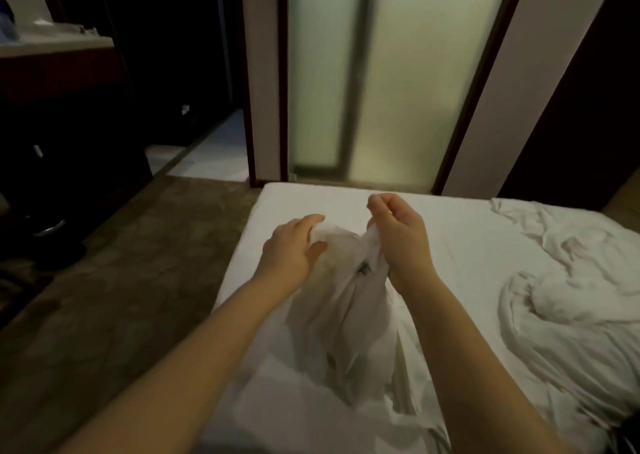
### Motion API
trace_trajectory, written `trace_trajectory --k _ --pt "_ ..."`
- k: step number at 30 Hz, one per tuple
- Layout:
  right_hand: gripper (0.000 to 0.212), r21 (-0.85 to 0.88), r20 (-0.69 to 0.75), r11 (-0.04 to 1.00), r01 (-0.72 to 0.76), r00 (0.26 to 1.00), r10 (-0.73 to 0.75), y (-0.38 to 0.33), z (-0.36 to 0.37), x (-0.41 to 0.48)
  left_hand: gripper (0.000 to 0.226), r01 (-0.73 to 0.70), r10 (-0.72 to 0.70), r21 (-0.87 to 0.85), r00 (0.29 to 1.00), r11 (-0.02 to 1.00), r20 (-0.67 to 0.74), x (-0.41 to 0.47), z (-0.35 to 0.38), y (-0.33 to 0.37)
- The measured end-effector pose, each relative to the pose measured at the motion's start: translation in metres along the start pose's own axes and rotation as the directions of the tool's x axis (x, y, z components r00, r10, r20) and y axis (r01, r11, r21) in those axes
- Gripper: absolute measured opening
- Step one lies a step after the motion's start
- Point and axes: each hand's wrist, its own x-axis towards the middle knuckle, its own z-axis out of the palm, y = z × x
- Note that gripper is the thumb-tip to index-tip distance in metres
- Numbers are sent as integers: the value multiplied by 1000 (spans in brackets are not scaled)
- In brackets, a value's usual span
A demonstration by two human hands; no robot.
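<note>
A white cloth (343, 318), perhaps a pillowcase or sheet, is lifted off the white bed (460, 245) and hangs in folds between my arms. A small dark tag shows near its top edge. My right hand (398, 235) grips the cloth's upper edge with curled fingers. My left hand (294, 245) reaches into the cloth's top beside it, with thumb and fingers closing on a fold.
A crumpled white duvet (568, 291) lies on the bed's right side. Frosted glass doors (381, 72) stand past the bed's far edge. Patterned carpet (121, 297) runs along the bed's left side. A dark cabinet (62, 90) with a counter stands at far left.
</note>
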Motion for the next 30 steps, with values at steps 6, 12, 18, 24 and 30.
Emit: trace_trajectory --k 6,12,18,24,30 --pt "21 90 -69 991 -99 992 105 21 -41 -3 22 343 -336 209 939 916 -70 12 15 -46" --pt "21 256 -189 959 -119 967 171 15 -100 25 31 604 -587 300 794 738 -156 14 -5 -47" --pt "21 227 12 956 -186 982 188 24 -91 7 42 59 -35 -224 994 973 107 -36 49 130" --pt "19 295 194 917 -269 956 218 34 -107 -11 26 110 -174 -367 974 924 -146 -54 87 149" --pt "26 246 280 928 -278 937 207 37 -120 -21 31 158 -253 -410 949 898 -189 -65 97 148"
